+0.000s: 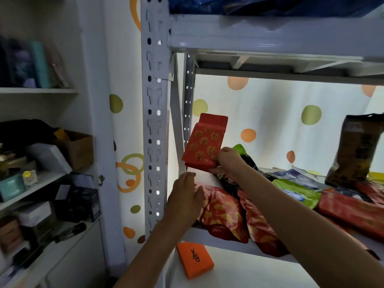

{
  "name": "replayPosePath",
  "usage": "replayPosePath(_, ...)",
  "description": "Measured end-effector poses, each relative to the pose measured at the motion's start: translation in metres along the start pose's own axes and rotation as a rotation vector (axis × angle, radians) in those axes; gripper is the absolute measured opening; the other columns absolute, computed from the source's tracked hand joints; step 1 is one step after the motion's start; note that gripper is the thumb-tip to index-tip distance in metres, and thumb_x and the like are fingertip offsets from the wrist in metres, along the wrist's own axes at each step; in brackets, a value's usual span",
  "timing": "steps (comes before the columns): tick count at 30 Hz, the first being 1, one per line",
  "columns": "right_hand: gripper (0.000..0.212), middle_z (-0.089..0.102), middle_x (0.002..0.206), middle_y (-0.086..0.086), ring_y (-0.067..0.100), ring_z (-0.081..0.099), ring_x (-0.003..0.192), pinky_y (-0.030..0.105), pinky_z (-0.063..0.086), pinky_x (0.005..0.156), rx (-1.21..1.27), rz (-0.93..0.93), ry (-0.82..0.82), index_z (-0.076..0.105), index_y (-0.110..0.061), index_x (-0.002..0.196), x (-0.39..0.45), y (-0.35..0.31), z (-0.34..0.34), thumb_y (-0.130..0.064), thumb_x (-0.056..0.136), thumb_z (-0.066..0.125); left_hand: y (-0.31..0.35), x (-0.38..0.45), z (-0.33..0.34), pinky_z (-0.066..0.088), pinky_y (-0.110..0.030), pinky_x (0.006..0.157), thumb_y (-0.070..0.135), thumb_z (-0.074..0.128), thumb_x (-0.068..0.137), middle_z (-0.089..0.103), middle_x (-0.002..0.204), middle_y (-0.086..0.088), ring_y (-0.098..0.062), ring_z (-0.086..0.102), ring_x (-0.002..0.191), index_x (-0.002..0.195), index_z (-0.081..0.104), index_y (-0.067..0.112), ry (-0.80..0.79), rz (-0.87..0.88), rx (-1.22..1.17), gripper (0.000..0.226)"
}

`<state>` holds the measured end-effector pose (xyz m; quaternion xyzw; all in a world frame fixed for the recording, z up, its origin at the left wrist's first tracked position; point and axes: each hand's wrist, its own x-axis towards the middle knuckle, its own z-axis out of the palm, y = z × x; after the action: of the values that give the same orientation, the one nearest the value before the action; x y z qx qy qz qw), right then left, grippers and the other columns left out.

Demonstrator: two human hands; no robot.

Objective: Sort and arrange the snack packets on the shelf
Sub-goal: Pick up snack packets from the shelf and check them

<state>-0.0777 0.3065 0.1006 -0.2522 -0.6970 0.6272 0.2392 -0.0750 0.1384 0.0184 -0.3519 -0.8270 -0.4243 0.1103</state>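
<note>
Dim room overall, exposure uneven. Strongest light comes from behind the metal shelf unit (155,121): the dotted backdrop (270,121) glows near white, backlit, w/ blown-out patch by the upright's holes. Lower shelf board (239,271) also bright, close to clipped. Glare streak on the upper beam (249,36), plastic wrap sheen. Left cabinet shelves (37,90) sit in shadow, colours muddy, heavy motion blur there, esp. bottom-left corner. Both forearms dark vs. backlight, little detail. Red packet (204,142) fairly sharp, print readable as shapes only. Dark bag (357,150) at right soft. Wide-angle distortion: upright and beams bow toward edges. Compression softness throughout.
</note>
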Motion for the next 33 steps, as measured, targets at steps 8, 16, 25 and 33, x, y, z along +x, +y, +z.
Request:
replayPosePath(8, 0.014, 0.064, 0.09, 0.021, 0.041, 0.068, 0.084, 0.064, 0.056, 0.076, -0.1, -0.244, -0.071, 0.054, -0.008, 0.08, -0.064, -0.013, -0.063, 0.0, 0.087, 0.062, 0.048, 0.031, -0.031, 0.034, -0.036, 0.111, 0.065, 0.061, 0.08, 0.028, 0.156, 0.003, -0.016, 0.035, 0.139, 0.153, 0.013, 0.026, 0.106, -0.123, -0.452, 0.096)
replayPosePath(16, 0.016, 0.066, 0.089, 0.022, 0.036, 0.068, 0.091, 0.057, 0.054, 0.086, -0.175, -0.352, -0.098, 0.055, -0.009, 0.077, -0.124, 0.003, -0.115, -0.003, 0.09, 0.063, 0.101, 0.02, -0.038, 0.056, -0.035, 0.087, 0.032, 0.082, 0.071, 0.072, 0.109, 0.011, -0.009, 0.07, 0.098, 0.116, 0.06, 0.035, -0.172, -0.07, -0.842, 0.05)
replayPosePath(25, 0.067, 0.063, 0.116, -0.018, 0.002, 0.062, 0.108, 0.03, 0.056, 0.086, -0.006, -0.528, -0.081, 0.047, -0.035, 0.128, -0.181, -0.007, -0.142, -0.053, 0.072, 0.077, 0.139, -0.033, -0.006, 0.055, -0.013, 0.07, 0.037, 0.083, 0.072, 0.066, 0.106, 0.022, 0.007, 0.066, 0.091, 0.123, 0.049, 0.042, 0.079, 0.053, -0.518, 0.061)
replayPosePath(33, 0.117, 0.048, 0.115, -0.03, -0.007, 0.053, 0.107, 0.019, 0.05, 0.086, -0.081, -0.495, -0.14, 0.024, -0.038, 0.143, -0.243, -0.01, -0.135, -0.05, 0.049, 0.093, 0.147, -0.088, -0.003, 0.048, -0.009, 0.071, 0.041, 0.079, 0.073, 0.057, 0.097, 0.023, 0.003, 0.06, 0.091, 0.109, 0.04, 0.043, 0.256, 0.147, -0.209, 0.053)
